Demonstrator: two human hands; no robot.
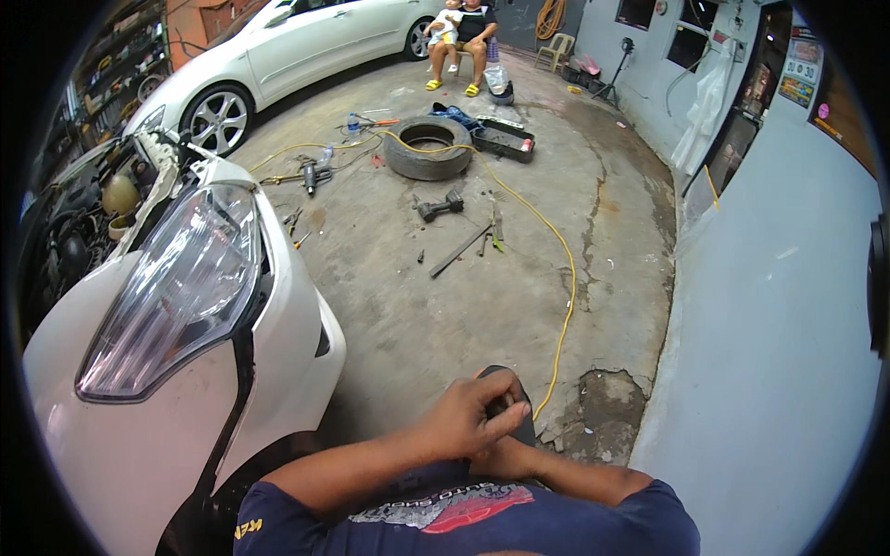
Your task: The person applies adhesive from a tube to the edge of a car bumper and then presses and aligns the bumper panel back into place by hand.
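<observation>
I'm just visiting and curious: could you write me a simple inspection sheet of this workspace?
Surface: grey concrete floor, stained and cracked, broken up at lower right.
Job's things: white car front with a large clear headlight, close at left; dark engine bay exposed.
Clutter: black rubber tyre, black power tool, long dark metal bar, open black tray.
Hands: curled left hand overlaps right hand; anything held cannot be told.
Cables: thin yellow cord crosses tyre and floor, ending from view near the hands.
Surroundings: second white car, two seated people, pale blue wall.
</observation>
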